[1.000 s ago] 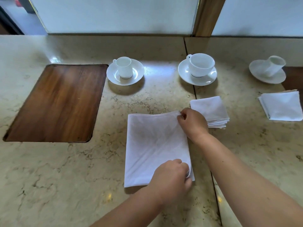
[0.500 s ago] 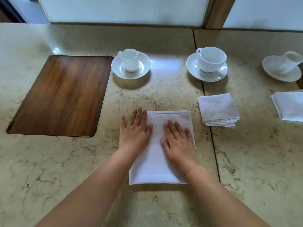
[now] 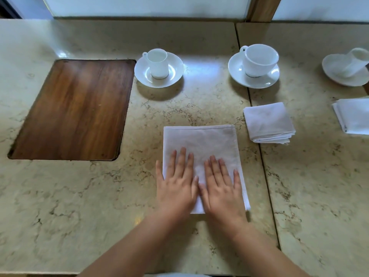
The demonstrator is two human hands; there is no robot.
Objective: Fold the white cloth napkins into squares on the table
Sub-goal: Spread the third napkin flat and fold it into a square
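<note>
The white cloth napkin (image 3: 199, 144), folded to a tall rectangle, lies flat on the beige marble-patterned table (image 3: 79, 206), just in front of me and left of the seam between two slabs. I have both palms pressed on its near half: my left hand (image 3: 175, 184) and my right hand (image 3: 220, 188) lie side by side, fingers spread and flat, gripping nothing. I judge this placement serves to smooth the layers and set the crease before the next fold, which should bring the rectangle to a square.

Just beyond the napkin's far right corner sits a folded white napkin square (image 3: 268, 122), several layers thick, apparently finished and straddling the seam. A second folded white napkin (image 3: 353, 116) lies well apart at the right edge, partly cut off.

Along the far side stand three white saucers, each holding one white cup: a small straight-sided cup (image 3: 158, 62) on its saucer (image 3: 175, 74), a wider rounded cup (image 3: 259, 59) on its saucer (image 3: 235, 66), and a third cup (image 3: 357, 58), blurred by lens distortion, on a saucer (image 3: 331, 64) at far right. The first two cups look empty; the third I cannot tell.

A dark wooden rectangular inlay (image 3: 73, 110) occupies the left of the table, bare.
</note>
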